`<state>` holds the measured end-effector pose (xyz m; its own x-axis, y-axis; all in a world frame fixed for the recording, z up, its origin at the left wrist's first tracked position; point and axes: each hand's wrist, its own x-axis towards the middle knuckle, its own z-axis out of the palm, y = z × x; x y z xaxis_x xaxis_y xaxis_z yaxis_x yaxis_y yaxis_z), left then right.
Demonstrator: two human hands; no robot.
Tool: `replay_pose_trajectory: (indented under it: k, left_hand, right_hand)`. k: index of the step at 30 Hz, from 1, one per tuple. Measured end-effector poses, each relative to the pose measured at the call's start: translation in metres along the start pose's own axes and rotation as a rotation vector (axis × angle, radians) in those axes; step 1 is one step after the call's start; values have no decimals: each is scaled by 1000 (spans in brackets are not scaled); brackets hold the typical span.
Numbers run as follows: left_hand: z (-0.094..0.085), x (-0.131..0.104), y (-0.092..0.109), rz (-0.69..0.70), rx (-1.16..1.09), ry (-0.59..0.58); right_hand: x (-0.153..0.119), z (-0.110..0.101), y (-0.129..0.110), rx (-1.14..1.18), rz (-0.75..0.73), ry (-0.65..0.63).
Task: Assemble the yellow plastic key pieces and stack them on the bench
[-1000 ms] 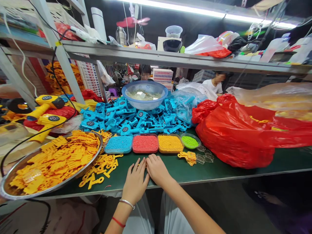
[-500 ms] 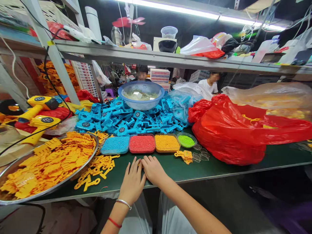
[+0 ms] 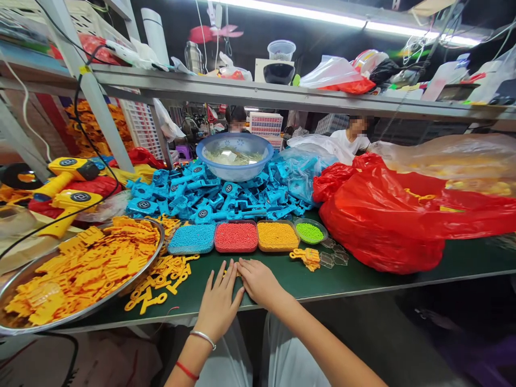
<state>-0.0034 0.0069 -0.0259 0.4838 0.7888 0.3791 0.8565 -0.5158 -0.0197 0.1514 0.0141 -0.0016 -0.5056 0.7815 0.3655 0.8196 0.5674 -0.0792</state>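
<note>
My left hand point(image 3: 220, 301) lies nearly flat on the green tabletop point(image 3: 306, 285), fingers stretched out and thumb apart. Beside it, my right hand point(image 3: 258, 282) is closed, its fingers bent and pressed together with the tips down at the left fingertips. A sliver of yellow shows between the hands; most of that piece is hidden, so its kind cannot be made out. Just beyond the fingers stand trays of blue beads point(image 3: 192, 238), red beads point(image 3: 236, 236) and yellow beads point(image 3: 278, 236), plus a small dish of green beads point(image 3: 309, 233).
A steel basin of orange-yellow plastic parts point(image 3: 159, 244) is at left, with loose yellow ring-ended pieces point(image 3: 155, 301) beside it. Blue plastic parts point(image 3: 181, 196) lie heaped behind the trays under a blue bowl point(image 3: 234, 171). A red bag point(image 3: 387, 231) bulges at right, near orange pieces point(image 3: 308, 259).
The hands stay close together on the tabletop; the right fingers have shifted slightly, showing a little more yellow between the hands. The whole view has shifted slightly.
</note>
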Motion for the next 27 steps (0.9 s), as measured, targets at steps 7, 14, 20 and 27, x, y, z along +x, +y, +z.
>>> replay_pose_trajectory:
  k: [7,14,20,27]
  left_hand:
    - [-6,5,8,0,-4,-29]
    - [-10,41,40,-21,-13,-98]
    - [-5,43,51,-33,-21,-106]
    - [-3,38,48,-69,-176,-129]
  right_hand:
    - [-12,-6,22,398,-54,-37]
    - [-16,5,27,344,176,159]
    - [-16,14,31,325,202,211]
    - [-20,17,36,327,182,207]
